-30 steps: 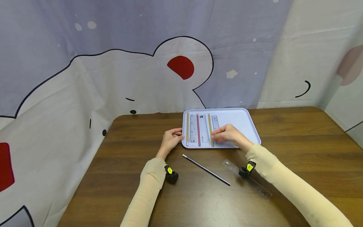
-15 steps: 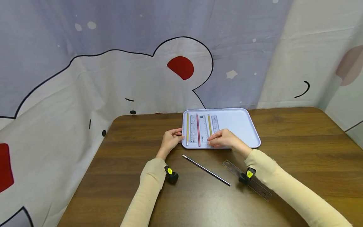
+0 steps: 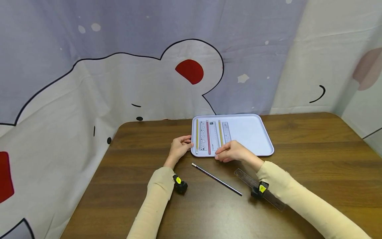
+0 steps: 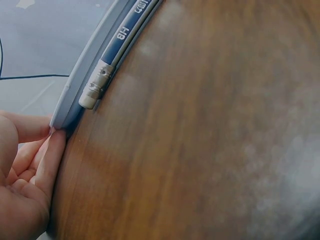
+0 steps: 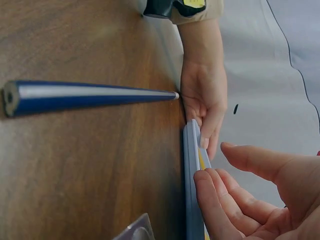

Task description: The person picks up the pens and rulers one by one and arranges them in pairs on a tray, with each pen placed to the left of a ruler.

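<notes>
At the left edge of a white tray (image 3: 250,132), my left hand (image 3: 178,149) pinches the rim between thumb and fingers. My right hand (image 3: 232,152) hovers over the tray's front rim, holding nothing; its thumb and fingers are apart in the right wrist view. Lined up in the tray from the left are a yellow pencil (image 3: 197,136), a clear ruler (image 3: 203,136), a red pencil (image 3: 208,136), another clear ruler (image 3: 213,132), a second yellow pencil (image 3: 220,131) and a shorter clear ruler (image 3: 226,131). The right fingers cover the near ends of the last two.
A dark blue pencil (image 3: 218,180) with a white eraser lies slantwise on the wooden table (image 3: 134,199) before the tray. Right of it lies a clear ruler (image 3: 246,177), partly under my right wrist camera (image 3: 259,191). A printed curtain (image 3: 125,83) hangs behind the table.
My right hand has left the second yellow pencil and moved toward me and slightly left, to the tray's front rim. The left hand stays at the tray edge.
</notes>
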`<state>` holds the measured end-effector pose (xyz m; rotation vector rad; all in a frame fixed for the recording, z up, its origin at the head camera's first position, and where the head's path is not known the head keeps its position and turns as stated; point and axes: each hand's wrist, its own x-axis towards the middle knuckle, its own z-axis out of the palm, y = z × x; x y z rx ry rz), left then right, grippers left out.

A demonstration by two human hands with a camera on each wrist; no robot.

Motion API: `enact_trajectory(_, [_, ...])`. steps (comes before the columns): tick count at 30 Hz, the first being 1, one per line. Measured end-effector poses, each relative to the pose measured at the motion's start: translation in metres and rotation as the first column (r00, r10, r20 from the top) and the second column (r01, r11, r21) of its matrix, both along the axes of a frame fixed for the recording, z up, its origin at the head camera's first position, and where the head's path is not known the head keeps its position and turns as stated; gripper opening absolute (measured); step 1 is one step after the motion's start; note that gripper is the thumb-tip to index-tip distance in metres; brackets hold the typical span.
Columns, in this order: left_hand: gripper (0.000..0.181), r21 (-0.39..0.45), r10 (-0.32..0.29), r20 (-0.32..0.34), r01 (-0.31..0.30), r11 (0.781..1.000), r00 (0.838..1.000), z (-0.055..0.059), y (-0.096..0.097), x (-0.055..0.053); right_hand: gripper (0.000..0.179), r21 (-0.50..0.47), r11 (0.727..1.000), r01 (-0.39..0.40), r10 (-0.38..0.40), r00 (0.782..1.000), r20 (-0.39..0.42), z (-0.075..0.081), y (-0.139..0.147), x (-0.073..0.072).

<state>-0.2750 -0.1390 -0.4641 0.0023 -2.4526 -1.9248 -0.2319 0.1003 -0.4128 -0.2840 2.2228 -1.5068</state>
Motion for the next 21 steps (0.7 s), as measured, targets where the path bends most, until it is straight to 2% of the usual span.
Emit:
enact_trajectory(7, [0.039,0.006,-0.003,-0.004,0.003,1.0,1.0,-0.002,0.0,-0.002,0.033,0.033,0.998,-0.046,0.046,0.999,-0.005,-0.003,-0.003,0.007])
enact_trajectory(14, [0.037,0.038,-0.025,-0.054,0.027,0.999,0.998,-0.002,-0.001,0.001,0.033,0.038,0.997,-0.073,0.073,0.997,0.006,-0.004,-0.007,0.012])
enact_trajectory(21, [0.039,0.014,0.0,0.004,0.0,1.0,1.0,-0.002,0.0,-0.002,0.033,0.058,0.992,-0.112,0.112,0.994,0.008,-0.005,-0.012,0.016])
